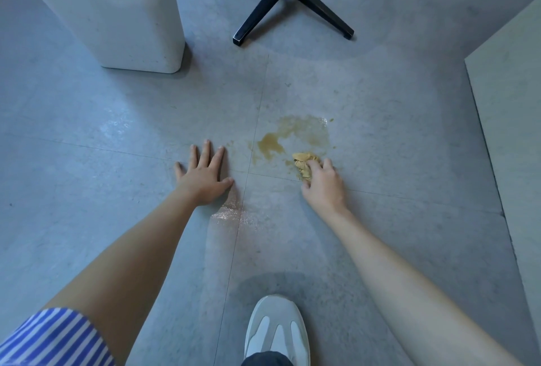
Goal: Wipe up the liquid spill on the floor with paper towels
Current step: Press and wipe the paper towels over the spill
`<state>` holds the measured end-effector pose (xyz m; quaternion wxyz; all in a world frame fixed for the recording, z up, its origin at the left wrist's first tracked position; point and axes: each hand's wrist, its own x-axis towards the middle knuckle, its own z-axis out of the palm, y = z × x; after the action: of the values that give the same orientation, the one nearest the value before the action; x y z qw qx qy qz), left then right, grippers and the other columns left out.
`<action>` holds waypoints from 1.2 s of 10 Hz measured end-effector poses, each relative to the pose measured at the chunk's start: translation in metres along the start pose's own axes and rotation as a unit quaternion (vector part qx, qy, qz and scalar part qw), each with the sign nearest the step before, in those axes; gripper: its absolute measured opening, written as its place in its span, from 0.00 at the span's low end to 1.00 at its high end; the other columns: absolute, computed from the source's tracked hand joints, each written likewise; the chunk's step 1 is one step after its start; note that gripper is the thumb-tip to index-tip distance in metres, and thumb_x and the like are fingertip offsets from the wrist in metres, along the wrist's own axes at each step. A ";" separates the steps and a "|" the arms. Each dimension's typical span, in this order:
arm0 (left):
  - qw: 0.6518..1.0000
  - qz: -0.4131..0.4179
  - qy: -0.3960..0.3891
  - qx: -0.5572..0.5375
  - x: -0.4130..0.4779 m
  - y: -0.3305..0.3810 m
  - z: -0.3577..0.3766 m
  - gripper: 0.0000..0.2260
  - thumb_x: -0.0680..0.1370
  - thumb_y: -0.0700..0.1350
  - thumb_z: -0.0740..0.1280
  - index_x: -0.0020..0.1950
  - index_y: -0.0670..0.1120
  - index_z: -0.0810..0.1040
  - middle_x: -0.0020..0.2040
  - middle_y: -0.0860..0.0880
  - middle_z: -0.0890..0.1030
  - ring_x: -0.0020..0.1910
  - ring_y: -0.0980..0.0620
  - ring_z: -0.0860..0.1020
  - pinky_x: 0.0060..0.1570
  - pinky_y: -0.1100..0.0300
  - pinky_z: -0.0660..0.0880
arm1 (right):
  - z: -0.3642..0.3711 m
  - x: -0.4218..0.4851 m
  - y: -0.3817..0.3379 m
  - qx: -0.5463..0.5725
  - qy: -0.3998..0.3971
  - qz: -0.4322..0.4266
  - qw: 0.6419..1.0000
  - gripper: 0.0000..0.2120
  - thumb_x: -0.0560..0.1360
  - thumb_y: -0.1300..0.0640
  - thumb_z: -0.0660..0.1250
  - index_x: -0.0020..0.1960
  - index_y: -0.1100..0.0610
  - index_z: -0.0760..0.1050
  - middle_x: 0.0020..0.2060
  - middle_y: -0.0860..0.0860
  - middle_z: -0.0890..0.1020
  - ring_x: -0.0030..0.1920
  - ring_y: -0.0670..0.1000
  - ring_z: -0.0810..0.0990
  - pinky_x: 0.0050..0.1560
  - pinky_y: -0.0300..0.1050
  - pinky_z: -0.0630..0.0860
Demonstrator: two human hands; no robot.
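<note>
A soaked, crumpled paper towel (304, 165) is gripped by the curled fingers of the right hand (323, 187) at the near edge of a brown spill (288, 137) on the grey floor (117, 137). The left hand (203, 178) is pressed flat beside it, fingers spread. Wiping appears midway; next, the wad likely needs sweeping forward through the remaining puddle.

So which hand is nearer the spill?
Right. The right hand grips a soaked towel at the near edge of the spill; the left hand lies flat on the floor left of it.
</note>
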<state>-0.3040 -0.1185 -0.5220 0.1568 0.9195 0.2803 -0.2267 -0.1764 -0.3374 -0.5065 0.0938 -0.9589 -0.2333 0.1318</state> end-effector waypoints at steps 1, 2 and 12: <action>1.000 0.000 0.001 -0.003 0.000 0.000 0.001 0.34 0.79 0.62 0.55 0.78 0.56 0.39 0.78 0.51 0.35 0.77 0.45 0.37 0.71 0.37 0.47 | -0.003 0.000 -0.013 0.088 0.005 0.029 0.996 0.18 0.71 0.57 0.67 0.61 0.54 0.76 0.53 0.56 0.76 0.52 0.58 0.77 0.51 0.45 0.73; 1.000 0.001 0.000 -0.005 0.000 0.000 0.000 0.34 0.79 0.62 0.55 0.78 0.56 0.39 0.78 0.51 0.35 0.77 0.45 0.37 0.71 0.37 0.47 | -0.013 0.006 -0.021 0.288 0.010 0.097 0.953 0.13 0.69 0.58 0.70 0.53 0.54 0.79 0.47 0.53 0.83 0.45 0.50 0.80 0.46 0.40 0.75; 1.000 0.008 -0.002 -0.007 -0.002 -0.003 -0.001 0.34 0.79 0.62 0.55 0.78 0.56 0.39 0.78 0.51 0.35 0.77 0.46 0.37 0.71 0.38 0.47 | -0.001 0.018 -0.032 0.038 0.023 -0.141 0.989 0.22 0.74 0.57 0.67 0.67 0.56 0.71 0.60 0.56 0.73 0.61 0.59 0.70 0.56 0.49 0.71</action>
<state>-0.3067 -0.1163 -0.5211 0.1653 0.9201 0.2741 -0.2259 -0.1743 -0.3013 -0.5018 0.1533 -0.9149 -0.3586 0.1041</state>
